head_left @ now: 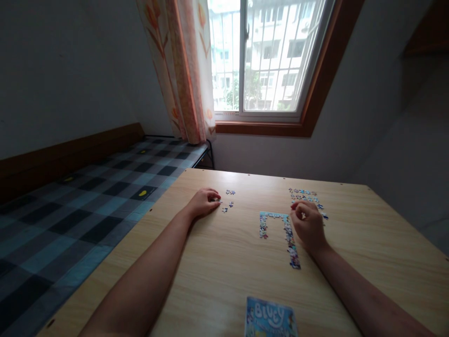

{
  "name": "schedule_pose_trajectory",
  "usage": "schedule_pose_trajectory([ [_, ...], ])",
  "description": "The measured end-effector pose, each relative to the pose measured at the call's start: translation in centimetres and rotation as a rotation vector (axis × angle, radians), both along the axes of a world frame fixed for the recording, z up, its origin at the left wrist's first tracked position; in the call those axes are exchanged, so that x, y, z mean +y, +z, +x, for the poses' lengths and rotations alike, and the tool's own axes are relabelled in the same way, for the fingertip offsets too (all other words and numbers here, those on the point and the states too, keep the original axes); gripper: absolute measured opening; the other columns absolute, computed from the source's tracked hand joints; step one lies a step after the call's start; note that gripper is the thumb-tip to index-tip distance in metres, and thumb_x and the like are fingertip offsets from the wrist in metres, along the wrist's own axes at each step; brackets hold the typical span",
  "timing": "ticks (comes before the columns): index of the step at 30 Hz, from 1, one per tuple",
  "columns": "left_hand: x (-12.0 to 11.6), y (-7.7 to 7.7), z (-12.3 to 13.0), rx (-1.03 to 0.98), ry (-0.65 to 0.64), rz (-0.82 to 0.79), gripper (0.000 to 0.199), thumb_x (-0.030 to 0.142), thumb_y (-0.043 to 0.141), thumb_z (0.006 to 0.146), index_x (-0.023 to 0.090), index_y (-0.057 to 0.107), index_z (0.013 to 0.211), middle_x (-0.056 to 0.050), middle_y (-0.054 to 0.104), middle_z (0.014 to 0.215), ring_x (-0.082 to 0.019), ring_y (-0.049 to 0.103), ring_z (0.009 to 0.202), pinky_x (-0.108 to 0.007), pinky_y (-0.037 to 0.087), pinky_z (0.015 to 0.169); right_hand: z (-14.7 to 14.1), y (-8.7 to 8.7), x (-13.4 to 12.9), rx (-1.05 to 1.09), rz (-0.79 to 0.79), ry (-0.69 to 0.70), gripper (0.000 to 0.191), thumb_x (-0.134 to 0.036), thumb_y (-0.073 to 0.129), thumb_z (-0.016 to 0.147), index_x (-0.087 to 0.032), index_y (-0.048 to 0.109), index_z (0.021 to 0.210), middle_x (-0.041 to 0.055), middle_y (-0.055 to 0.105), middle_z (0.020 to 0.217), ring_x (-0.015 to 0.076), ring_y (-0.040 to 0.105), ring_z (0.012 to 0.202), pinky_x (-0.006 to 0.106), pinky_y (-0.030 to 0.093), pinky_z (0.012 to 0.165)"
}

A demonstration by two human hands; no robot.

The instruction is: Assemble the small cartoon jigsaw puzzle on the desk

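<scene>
1. the box is lying toward the table's near edge, contents hidden.
2. the puzzle is sitting well inside the edges.
3. toward the left edge, the left hand is half curling beside pieces, hold unclear.
4. the right hand is curling, hold unclear, beside the puzzle, well off the right edge.

From the lower left, the left arm slants up to a half-curled left hand near mid-frame; from the lower right, the right arm ends in a curled right hand.
</scene>
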State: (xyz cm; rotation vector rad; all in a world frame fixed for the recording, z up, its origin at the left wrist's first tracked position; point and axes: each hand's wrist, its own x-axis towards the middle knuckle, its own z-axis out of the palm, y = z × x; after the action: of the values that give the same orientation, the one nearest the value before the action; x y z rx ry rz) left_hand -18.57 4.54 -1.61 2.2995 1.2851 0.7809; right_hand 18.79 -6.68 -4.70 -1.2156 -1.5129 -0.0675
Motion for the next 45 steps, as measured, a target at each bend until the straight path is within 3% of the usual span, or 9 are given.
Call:
schedule_pose_trajectory([
  [12, 0.3, 0.3, 0.4, -0.002, -0.023, -0.004, 0.022, 0.039, 0.071, 0.070, 0.022, 0.080, 0.081, -0.010, 0.073, 0.109, -0.026, 0.067, 0.103, -0.039, 0.049, 0.099, -0.1, -0.2, 0.4, 0.004, 0.017, -0.063, 0.029, -0.010, 0.054, 0.077, -0.023, 0.036, 0.057, 0.0029, 0.064, 0.076, 0.0225, 0.058, 0.084, 0.037, 0.045, 0.080],
  [17, 0.0, 0.2, 0.7, -0.277, 0.045, -0.236, 0.022, 0.037, 0.081, 0.055, 0.020, 0.075, 0.069, -0.007, 0.075, 0.096, -0.023, 0.068, 0.085, -0.033, 0.055, 0.077, -0.3, -0.2, 0.5, -0.036, 0.053, -0.109, 0.028, -0.008, 0.053, 0.075, -0.023, 0.038, 0.057, 0.0027, 0.063, 0.073, 0.0223, 0.056, 0.080, 0.036, 0.044, 0.078],
  [19, -0.1, 0.2, 0.7, -0.345, 0.076, -0.283, 0.026, 0.039, 0.082, 0.055, 0.019, 0.074, 0.068, -0.006, 0.074, 0.079, -0.021, 0.067, 0.070, -0.031, 0.054, 0.065, -0.2, -0.3, 0.7, -0.064, 0.055, -0.125, 0.026, -0.007, 0.052, 0.075, -0.023, 0.040, 0.058, 0.0029, 0.063, 0.073, 0.0222, 0.055, 0.079, 0.036, 0.043, 0.078],
  [21, -0.3, 0.4, 0.8, -0.417, 0.125, -0.271, 0.031, 0.043, 0.083, 0.058, 0.017, 0.073, 0.072, -0.007, 0.074, 0.074, -0.020, 0.066, 0.066, -0.031, 0.054, 0.062, -0.1, -0.5, 1.1, -0.074, 0.053, -0.151, 0.025, -0.007, 0.051, 0.075, -0.023, 0.040, 0.058, 0.0028, 0.062, 0.072, 0.0219, 0.054, 0.078, 0.035, 0.042, 0.077],
  [27, -1.2, 2.0, 1.5, -0.650, 0.362, -0.157, 0.035, 0.044, 0.081, 0.069, 0.014, 0.074, 0.084, -0.015, 0.077, 0.088, -0.025, 0.071, 0.087, -0.034, 0.056, 0.075, 0.6, -1.2, 2.0, 0.023, 0.065, -0.301, 0.026, -0.010, 0.051, 0.072, -0.024, 0.036, 0.055, 0.0020, 0.057, 0.065, 0.0206, 0.049, 0.069, 0.032, 0.040, 0.074],
  [31, -2.7, 3.2, 3.2, -0.728, 0.473, -0.090, 0.029, 0.039, 0.077, 0.075, 0.014, 0.075, 0.090, -0.014, 0.077, 0.097, -0.027, 0.069, 0.101, -0.038, 0.055, 0.085, 0.4, -1.2, 1.7, 0.016, 0.063, -0.323, 0.024, -0.011, 0.050, 0.073, -0.023, 0.038, 0.056, 0.0020, 0.054, 0.064, 0.0207, 0.045, 0.069, 0.032, 0.037, 0.073],
  [35, -5.4, 3.4, 6.4, -0.772, 0.377, -0.163, 0.033, 0.037, 0.077, 0.075, 0.015, 0.076, 0.099, -0.012, 0.077, 0.101, -0.024, 0.071, 0.095, -0.035, 0.057, 0.079, 0.3, -1.0, 1.4, -0.026, 0.027, -0.288, 0.022, -0.010, 0.052, 0.072, -0.023, 0.041, 0.057, 0.0017, 0.053, 0.064, 0.0208, 0.046, 0.071, 0.033, 0.038, 0.076],
  [40, -9.6, 1.2, 10.3, -0.792, 0.253, -0.414, 0.037, 0.037, 0.080, 0.070, 0.013, 0.076, 0.098, -0.012, 0.076, 0.085, -0.019, 0.068, 0.067, -0.029, 0.055, 0.058, 0.7, -1.0, 1.6, 0.013, -0.009, -0.333, 0.024, -0.009, 0.050, 0.073, -0.023, 0.039, 0.058, 0.0033, 0.058, 0.069, 0.0215, 0.050, 0.075, 0.036, 0.040, 0.083],
  [45, -11.8, -0.5, 12.2, -0.895, 0.175, -0.486, 0.044, 0.039, 0.081, 0.067, 0.012, 0.073, 0.100, -0.008, 0.074, 0.081, -0.013, 0.063, 0.059, -0.024, 0.050, 0.052, 0.6, -0.4, 0.7, 0.039, 0.029, -0.281, 0.026, -0.008, 0.052, 0.074, -0.023, 0.037, 0.059, 0.0030, 0.062, 0.072, 0.0214, 0.055, 0.078, 0.036, 0.043, 0.082],
])
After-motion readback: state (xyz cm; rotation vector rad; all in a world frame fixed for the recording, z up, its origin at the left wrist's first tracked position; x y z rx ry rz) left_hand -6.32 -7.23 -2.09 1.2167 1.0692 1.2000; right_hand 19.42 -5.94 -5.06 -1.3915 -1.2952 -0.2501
